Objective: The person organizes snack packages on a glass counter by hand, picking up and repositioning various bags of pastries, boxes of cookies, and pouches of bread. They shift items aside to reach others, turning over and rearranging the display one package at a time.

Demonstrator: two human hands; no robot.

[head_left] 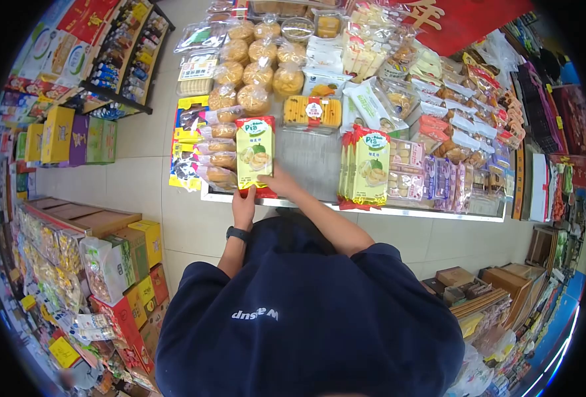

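A yellow-green Pia package (256, 153) with red ends stands at the front edge of the display table (306, 159), left of the middle. My left hand (243, 206) grips its lower end from the front. At its lower right corner, my right hand (280, 184) has its fingers pressed against the package. Directly left of it lie wrapped rolls (217, 159) in a column. A stack of matching Pia packages (370, 165) stands to the right, past a bare grey strip of tabletop. Behind that strip lies a clear tray of yellow cakes (312, 113).
Round wrapped buns (258, 74) fill the back left of the table. Many bagged pastries (452, 126) cover its right side. Shelves with bottles (124, 59) stand at the upper left, stacked boxes (141, 291) at the lower left, and cardboard boxes (505, 288) at the lower right.
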